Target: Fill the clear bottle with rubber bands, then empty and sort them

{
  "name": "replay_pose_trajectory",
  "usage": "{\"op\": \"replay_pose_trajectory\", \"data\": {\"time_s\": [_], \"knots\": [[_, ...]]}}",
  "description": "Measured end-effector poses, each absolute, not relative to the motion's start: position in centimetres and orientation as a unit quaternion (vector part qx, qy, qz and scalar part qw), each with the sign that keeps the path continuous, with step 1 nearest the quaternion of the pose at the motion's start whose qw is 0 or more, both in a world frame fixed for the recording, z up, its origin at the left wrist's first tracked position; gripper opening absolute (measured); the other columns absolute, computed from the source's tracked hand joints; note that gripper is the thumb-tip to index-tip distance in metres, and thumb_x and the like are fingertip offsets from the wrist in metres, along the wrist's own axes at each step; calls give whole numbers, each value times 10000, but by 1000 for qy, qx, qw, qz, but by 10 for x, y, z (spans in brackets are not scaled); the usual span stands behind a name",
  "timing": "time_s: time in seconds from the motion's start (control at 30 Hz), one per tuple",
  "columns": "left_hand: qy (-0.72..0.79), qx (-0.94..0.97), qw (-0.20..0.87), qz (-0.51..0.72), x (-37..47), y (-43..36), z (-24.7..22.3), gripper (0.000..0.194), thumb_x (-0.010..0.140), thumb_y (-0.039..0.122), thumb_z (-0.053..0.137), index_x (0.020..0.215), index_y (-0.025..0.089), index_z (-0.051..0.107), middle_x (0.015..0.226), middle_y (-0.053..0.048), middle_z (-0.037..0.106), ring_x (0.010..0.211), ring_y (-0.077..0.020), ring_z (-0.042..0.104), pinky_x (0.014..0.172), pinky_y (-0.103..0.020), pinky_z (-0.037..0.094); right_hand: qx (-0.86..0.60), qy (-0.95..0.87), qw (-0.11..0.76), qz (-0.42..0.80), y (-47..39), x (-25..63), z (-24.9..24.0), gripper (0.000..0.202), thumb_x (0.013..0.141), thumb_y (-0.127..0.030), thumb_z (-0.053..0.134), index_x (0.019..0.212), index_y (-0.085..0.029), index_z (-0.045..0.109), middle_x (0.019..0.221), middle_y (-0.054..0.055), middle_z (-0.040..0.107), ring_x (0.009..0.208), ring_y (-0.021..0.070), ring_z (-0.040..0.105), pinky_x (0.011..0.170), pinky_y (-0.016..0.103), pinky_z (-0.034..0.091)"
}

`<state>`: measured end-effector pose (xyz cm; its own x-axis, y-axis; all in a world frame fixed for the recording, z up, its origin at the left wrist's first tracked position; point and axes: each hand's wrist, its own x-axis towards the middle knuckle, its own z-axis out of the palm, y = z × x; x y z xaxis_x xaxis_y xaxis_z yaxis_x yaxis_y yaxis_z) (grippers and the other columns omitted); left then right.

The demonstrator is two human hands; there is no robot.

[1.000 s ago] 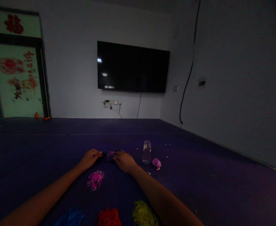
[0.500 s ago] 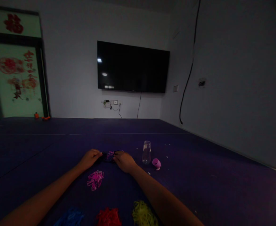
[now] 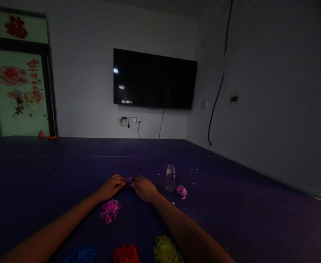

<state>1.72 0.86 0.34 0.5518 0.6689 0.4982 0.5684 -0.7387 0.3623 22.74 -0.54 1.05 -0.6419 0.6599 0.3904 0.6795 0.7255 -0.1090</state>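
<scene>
A small heap of dark rubber bands mixed with pink ones (image 3: pixel 129 179) lies on the purple surface between my two hands. My left hand (image 3: pixel 113 187) comes from the left, its fingers bent and closed together on the dark bands. My right hand (image 3: pixel 144 189) reaches in from the other side, thumb and fingers closed on the heap's right part. The fingers hide much of the heap. Nearer to me, below my left hand, is a loose pile of pink rubber bands (image 3: pixel 110 210).
Right of my right hand stand a clear bottle (image 3: pixel 170 179) without a lid and a pink cap-like piece (image 3: pixel 182 191). Along the near edge are blue bands (image 3: pixel 81 254), red bands (image 3: pixel 125 253) and yellow bands (image 3: pixel 167 250). White scraps (image 3: pixel 194 183) dot the right side.
My left hand has shifted right, close to my right hand, and now covers the left part of the dark and pink heap. My right hand has stayed almost still.
</scene>
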Motion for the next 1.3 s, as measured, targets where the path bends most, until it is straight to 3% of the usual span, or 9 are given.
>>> {"op": "replay_pose_trajectory", "data": {"time_s": [0.2, 0.37, 0.67, 0.9, 1.13, 1.3], "knots": [[393, 837, 100, 368, 12, 5, 5, 441, 926, 434, 303, 883, 200, 675, 907, -47, 678, 913, -199, 578, 877, -341, 424, -383, -902, 199, -31, -7, 227, 11, 331, 940, -264, 325, 972, -165, 639, 1036, 89, 637, 929, 184, 589, 821, 288, 411], [409, 833, 109, 357, 13, -2, 6, 465, 929, 460, 272, 911, 206, 661, 884, -40, 651, 896, -193, 577, 857, -324, 435, -371, -904, 211, -36, -7, 227, 11, 325, 937, -251, 323, 1023, -160, 623, 1099, 95, 621, 981, 191, 575, 840, 291, 407], [385, 862, 101, 314, 13, 1, 1, 476, 934, 492, 250, 1058, 223, 621, 1010, -47, 639, 983, -190, 555, 909, -330, 425, -373, -903, 212, -29, -6, 226, 10, 340, 935, -257, 318, 1064, -158, 616, 1116, 98, 621, 997, 197, 570, 864, 303, 402], [424, 860, 71, 275, 9, 19, -9, 557, 923, 546, 196, 1154, 248, 605, 1351, -26, 492, 1325, -236, 266, 1078, -419, 249, -373, -901, 221, -28, -8, 226, 11, 324, 930, -257, 331, 1042, -166, 621, 1105, 92, 626, 1002, 191, 568, 867, 301, 398], [497, 842, 99, 185, 14, 22, -6, 563, 921, 552, 119, 1275, 326, 495, 1436, 4, 381, 1380, -278, 135, 1065, -591, 67, -377, -902, 211, -18, -4, 226, 9, 318, 931, -261, 340, 1060, -178, 619, 1115, 85, 620, 1000, 186, 569, 866, 298, 396], [505, 851, 60, 133, 20, 18, 0, 532, 922, 552, 118, 1320, 370, 419, 1436, 26, 377, 1384, -287, 106, 1035, -639, 20, -377, -901, 214, -19, -4, 226, 8, 325, 930, -268, 339, 1076, -181, 617, 1130, 88, 617, 1014, 187, 567, 873, 301, 398]]}}
